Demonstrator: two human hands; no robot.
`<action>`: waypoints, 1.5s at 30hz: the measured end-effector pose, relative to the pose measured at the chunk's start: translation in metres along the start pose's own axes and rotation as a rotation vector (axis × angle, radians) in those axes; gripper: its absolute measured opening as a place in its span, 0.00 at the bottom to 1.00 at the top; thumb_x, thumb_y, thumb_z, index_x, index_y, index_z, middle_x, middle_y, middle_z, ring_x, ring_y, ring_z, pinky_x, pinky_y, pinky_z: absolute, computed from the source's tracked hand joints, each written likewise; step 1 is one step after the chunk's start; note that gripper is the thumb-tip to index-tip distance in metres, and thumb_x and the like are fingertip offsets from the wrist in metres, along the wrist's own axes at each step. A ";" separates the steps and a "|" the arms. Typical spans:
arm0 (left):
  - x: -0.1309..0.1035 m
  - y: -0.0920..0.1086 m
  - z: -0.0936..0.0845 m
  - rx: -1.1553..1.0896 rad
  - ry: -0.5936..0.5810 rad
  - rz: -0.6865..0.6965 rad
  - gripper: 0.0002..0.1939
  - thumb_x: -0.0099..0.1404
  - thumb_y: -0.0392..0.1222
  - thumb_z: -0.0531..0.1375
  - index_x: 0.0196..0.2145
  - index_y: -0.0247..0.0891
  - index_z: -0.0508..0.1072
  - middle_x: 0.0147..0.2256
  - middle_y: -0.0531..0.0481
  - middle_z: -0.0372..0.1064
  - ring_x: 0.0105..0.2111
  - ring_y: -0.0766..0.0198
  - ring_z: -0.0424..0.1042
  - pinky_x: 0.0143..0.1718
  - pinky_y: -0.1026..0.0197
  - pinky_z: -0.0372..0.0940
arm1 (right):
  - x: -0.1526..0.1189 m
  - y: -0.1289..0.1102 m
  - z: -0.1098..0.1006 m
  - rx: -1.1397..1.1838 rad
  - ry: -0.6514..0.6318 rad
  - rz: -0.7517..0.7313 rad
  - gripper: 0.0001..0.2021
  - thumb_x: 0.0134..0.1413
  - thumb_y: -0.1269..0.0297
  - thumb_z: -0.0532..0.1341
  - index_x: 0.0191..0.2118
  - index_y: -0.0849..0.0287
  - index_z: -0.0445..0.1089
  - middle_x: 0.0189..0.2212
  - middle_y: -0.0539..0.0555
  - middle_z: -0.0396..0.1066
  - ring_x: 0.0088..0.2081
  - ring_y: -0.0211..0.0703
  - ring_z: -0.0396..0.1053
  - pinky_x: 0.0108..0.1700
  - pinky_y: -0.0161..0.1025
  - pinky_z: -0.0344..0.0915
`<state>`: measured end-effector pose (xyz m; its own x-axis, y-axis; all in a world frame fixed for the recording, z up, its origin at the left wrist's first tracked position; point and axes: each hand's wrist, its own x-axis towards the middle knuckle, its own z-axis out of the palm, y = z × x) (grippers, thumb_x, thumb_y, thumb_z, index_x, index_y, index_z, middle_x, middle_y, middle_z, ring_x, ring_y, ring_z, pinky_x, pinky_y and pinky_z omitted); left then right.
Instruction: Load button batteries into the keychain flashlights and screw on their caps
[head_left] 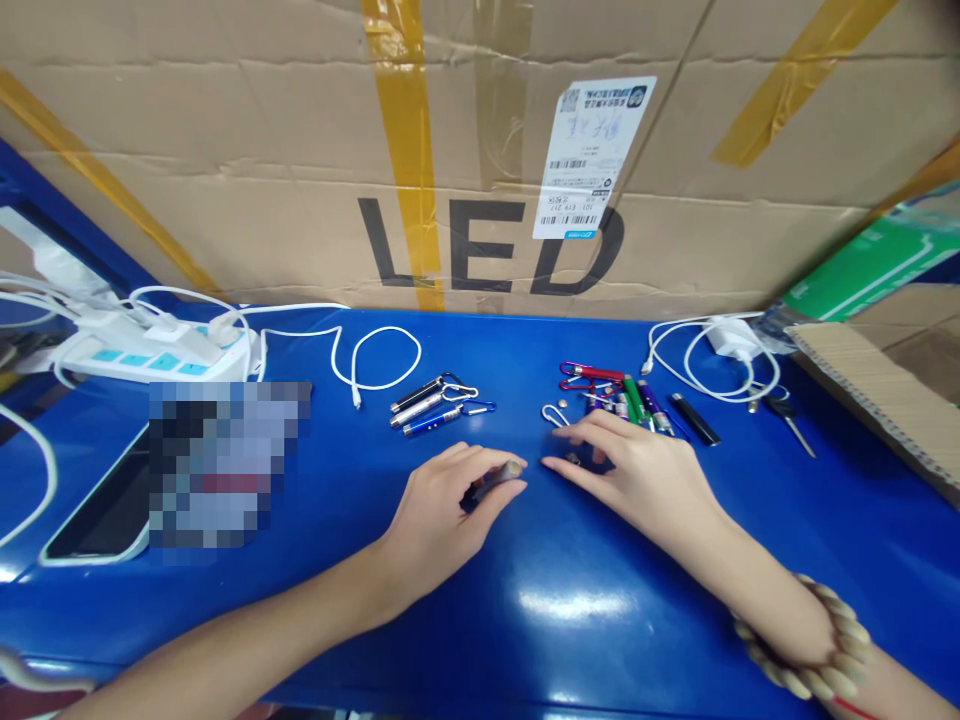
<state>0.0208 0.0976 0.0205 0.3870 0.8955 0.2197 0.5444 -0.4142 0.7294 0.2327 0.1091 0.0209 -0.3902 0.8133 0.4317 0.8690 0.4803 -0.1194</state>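
My left hand (450, 505), near the middle of the blue table (577, 620), is closed around a small silver-and-dark tube (496, 480), its end showing between thumb and fingers. To its right, my right hand (645, 465) has thumb and fingers apart, with nothing visibly held. A silver carabiner (555, 414) and a small dark piece (573, 458) lie by its fingertips. Just beyond that hand is a pile of small pen lights, among them a red one (600, 372) and a green one (634, 400). Three others, including a blue one (433, 420), lie beyond my left hand.
A large cardboard box (300, 200) stands along the back. A power strip (165, 355), a phone (105, 505) and white cables are on the left. On the right are a black tube (695, 419), a key (796, 430), a charger (735, 340) and a cardboard flap (885, 400).
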 end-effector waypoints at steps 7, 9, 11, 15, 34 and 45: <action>0.001 0.000 -0.001 -0.016 -0.015 -0.025 0.08 0.63 0.42 0.56 0.38 0.42 0.73 0.29 0.55 0.69 0.30 0.69 0.67 0.32 0.67 0.61 | -0.001 0.003 0.006 0.312 -0.106 0.091 0.05 0.46 0.65 0.65 0.30 0.60 0.72 0.24 0.49 0.68 0.21 0.32 0.66 0.22 0.29 0.62; 0.002 -0.002 0.000 -0.013 -0.023 -0.011 0.08 0.63 0.42 0.56 0.39 0.42 0.73 0.30 0.55 0.69 0.31 0.68 0.67 0.33 0.67 0.60 | 0.001 0.002 0.007 0.458 -0.140 0.104 0.05 0.45 0.68 0.66 0.31 0.61 0.72 0.26 0.49 0.69 0.22 0.32 0.67 0.22 0.27 0.63; 0.002 -0.003 -0.001 -0.011 -0.028 0.008 0.08 0.64 0.41 0.56 0.39 0.42 0.73 0.31 0.55 0.70 0.32 0.68 0.66 0.34 0.67 0.60 | 0.002 0.001 0.008 0.555 -0.175 0.105 0.05 0.44 0.71 0.66 0.32 0.61 0.72 0.27 0.50 0.70 0.24 0.31 0.68 0.22 0.26 0.64; 0.002 -0.003 -0.001 -0.008 -0.027 0.028 0.08 0.64 0.40 0.56 0.40 0.43 0.73 0.31 0.55 0.70 0.32 0.69 0.66 0.34 0.67 0.60 | 0.002 0.000 0.009 0.606 -0.202 0.083 0.07 0.45 0.74 0.65 0.34 0.62 0.73 0.29 0.51 0.70 0.26 0.32 0.68 0.21 0.25 0.63; 0.003 -0.001 -0.002 -0.073 -0.074 0.046 0.05 0.63 0.42 0.57 0.34 0.39 0.66 0.29 0.57 0.66 0.28 0.71 0.62 0.31 0.69 0.57 | 0.007 -0.020 0.001 1.330 -0.287 0.754 0.17 0.29 0.62 0.71 0.31 0.63 0.74 0.24 0.52 0.70 0.22 0.32 0.65 0.23 0.28 0.64; -0.003 0.000 -0.003 -0.046 -0.121 0.014 0.10 0.65 0.45 0.53 0.39 0.40 0.70 0.26 0.55 0.64 0.24 0.70 0.62 0.28 0.67 0.58 | 0.006 -0.020 0.000 1.372 -0.148 0.769 0.17 0.47 0.55 0.63 0.42 0.60 0.73 0.27 0.51 0.69 0.28 0.30 0.65 0.25 0.24 0.65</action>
<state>0.0175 0.0959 0.0220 0.4827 0.8625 0.1521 0.5045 -0.4158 0.7567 0.2127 0.1045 0.0263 -0.0998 0.9770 -0.1886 -0.0285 -0.1923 -0.9809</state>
